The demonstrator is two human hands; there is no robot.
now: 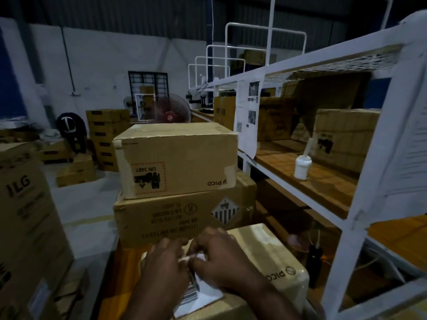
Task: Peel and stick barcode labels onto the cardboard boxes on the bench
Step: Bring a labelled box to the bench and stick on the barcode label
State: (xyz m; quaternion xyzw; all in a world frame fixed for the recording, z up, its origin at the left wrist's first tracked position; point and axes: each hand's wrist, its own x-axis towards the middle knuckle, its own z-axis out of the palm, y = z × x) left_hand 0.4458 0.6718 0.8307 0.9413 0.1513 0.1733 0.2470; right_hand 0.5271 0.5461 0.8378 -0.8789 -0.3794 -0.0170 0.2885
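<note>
Nearest the camera, both hands meet over a white label sheet (203, 294) that lies on the top of the closest cardboard box (231, 307). The left hand (165, 262) and the right hand (221, 259) have their fingertips pinched together on an edge of the sheet, so each grip is narrow and closed on paper; whether a single label is already lifted is hidden by the fingers. This looks like the peeling step. To do it well, I would press the sheet flat with one hand, work up a corner with a nail of the other, and draw the label back low and slow so it does not curl or stick to itself. Just beyond the sheet, to its right, sits a pale box (275, 252) marked PICO. Beyond the sheet stands a long flat carton (180, 218), and on it a squarer carton (175, 160), both showing broad plain faces that would take a label well.
</note>
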